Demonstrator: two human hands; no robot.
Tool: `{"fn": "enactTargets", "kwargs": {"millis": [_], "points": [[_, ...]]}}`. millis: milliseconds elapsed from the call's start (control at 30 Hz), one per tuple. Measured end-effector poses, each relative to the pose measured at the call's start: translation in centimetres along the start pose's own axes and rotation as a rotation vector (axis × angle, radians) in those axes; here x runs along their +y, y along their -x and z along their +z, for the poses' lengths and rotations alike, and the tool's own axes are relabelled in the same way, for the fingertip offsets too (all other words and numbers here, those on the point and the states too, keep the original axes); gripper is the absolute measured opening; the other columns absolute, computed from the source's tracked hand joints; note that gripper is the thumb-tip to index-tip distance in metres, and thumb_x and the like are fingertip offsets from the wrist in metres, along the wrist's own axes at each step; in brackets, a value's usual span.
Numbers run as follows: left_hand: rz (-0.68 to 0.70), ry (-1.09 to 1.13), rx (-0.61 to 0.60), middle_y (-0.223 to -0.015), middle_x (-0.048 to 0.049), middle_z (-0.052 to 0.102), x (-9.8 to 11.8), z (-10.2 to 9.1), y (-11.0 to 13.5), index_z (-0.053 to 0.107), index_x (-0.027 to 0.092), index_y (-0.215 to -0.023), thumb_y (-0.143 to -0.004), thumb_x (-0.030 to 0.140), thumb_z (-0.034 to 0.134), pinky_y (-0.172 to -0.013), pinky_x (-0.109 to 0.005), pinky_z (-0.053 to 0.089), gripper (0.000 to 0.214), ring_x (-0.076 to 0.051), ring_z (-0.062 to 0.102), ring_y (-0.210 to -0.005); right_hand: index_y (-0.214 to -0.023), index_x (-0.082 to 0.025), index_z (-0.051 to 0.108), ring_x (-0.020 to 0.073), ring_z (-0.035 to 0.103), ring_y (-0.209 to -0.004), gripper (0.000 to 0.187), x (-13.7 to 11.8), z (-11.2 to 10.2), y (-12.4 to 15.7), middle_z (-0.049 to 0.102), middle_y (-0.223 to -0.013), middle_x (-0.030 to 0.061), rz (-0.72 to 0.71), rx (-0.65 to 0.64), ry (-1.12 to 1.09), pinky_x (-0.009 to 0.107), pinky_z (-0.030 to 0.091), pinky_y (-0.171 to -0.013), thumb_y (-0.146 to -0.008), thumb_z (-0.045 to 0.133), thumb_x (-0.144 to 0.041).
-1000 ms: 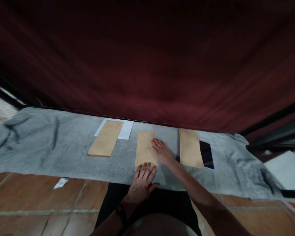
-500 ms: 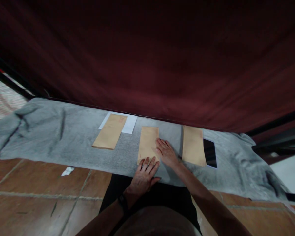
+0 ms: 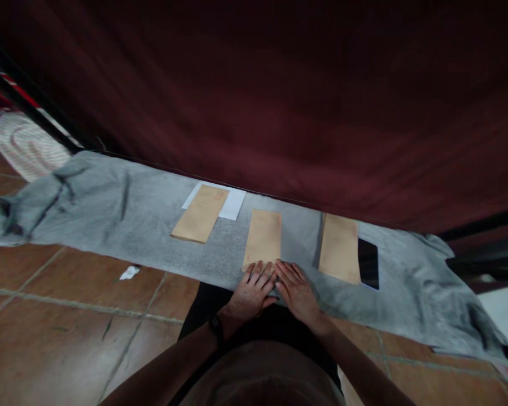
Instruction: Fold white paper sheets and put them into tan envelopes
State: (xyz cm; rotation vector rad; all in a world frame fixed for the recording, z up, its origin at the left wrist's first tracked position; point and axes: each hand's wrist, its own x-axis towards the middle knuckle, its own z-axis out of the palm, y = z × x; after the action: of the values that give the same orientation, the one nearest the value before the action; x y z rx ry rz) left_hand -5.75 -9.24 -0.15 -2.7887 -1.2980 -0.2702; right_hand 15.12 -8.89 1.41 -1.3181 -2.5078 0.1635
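Observation:
A brown paper envelope [image 3: 263,237] lies flat in the middle of the grey cloth, in front of me. My left hand [image 3: 252,293] rests palm down with its fingertips on the envelope's near edge, fingers stretched out. Beside it, my right hand [image 3: 296,287] lies flat at the envelope's near right corner, its fingertips close to those of the left. Neither hand grips anything. To the left, another brown envelope [image 3: 201,214] partly covers a white paper sheet [image 3: 233,204]. A thick brown envelope or stack of envelopes [image 3: 339,248] is on the right.
A dark-screened phone [image 3: 368,264] lies beside the right-hand envelopes. Grey cloth [image 3: 144,208] covers the narrow surface, with a dark red curtain-like fabric [image 3: 254,124] rising behind it. A crumpled white scrap [image 3: 129,273] is on the tiled floor [image 3: 34,332].
My right hand has slid from the envelope's right side down to its near corner, close to my left hand. The left hand stays at the near edge. The view has shifted slightly.

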Motion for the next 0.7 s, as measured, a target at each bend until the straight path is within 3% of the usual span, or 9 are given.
{"fn": "enactTargets", "kwargs": {"millis": [233, 500, 700], "points": [[0.021, 0.026, -0.027, -0.166, -0.016, 0.027, 0.1, -1.1, 0.4, 0.039, 0.012, -0.154, -0.1, 0.061, 0.041, -0.125, -0.052, 0.022, 0.073, -0.036, 0.03, -0.152, -0.154, -0.017, 0.043, 0.0237, 0.047, -0.143, 0.049, -0.7, 0.1, 0.5, 0.05, -0.154, 0.0094, 0.018, 0.041, 0.039, 0.045, 0.028, -0.125, -0.108, 0.036, -0.031], [0.061, 0.056, 0.038, -0.162, -0.0248, 0.032, -0.3, -0.8, 0.6, 0.045, 0.005, -0.146, -0.096, 0.051, 0.052, -0.126, -0.051, 0.021, 0.068, -0.036, 0.026, -0.153, -0.156, -0.011, 0.037, 0.0269, 0.042, -0.146, 0.054, -4.1, 2.0, 1.6, 0.047, -0.156, 0.0146, 0.074, 0.118, 0.07, 0.051, 0.024, -0.125, -0.107, 0.038, -0.033], [0.062, 0.058, 0.063, -0.162, -0.0266, 0.03, -0.3, -1.1, 0.8, 0.045, 0.004, -0.146, -0.099, 0.052, 0.048, -0.125, -0.051, 0.024, 0.067, -0.035, 0.028, -0.152, -0.154, -0.012, 0.041, 0.0265, 0.047, -0.142, 0.052, -4.1, 2.5, 2.0, 0.051, -0.153, 0.0137, 0.079, 0.147, 0.074, 0.049, 0.026, -0.124, -0.106, 0.041, -0.03]]}}
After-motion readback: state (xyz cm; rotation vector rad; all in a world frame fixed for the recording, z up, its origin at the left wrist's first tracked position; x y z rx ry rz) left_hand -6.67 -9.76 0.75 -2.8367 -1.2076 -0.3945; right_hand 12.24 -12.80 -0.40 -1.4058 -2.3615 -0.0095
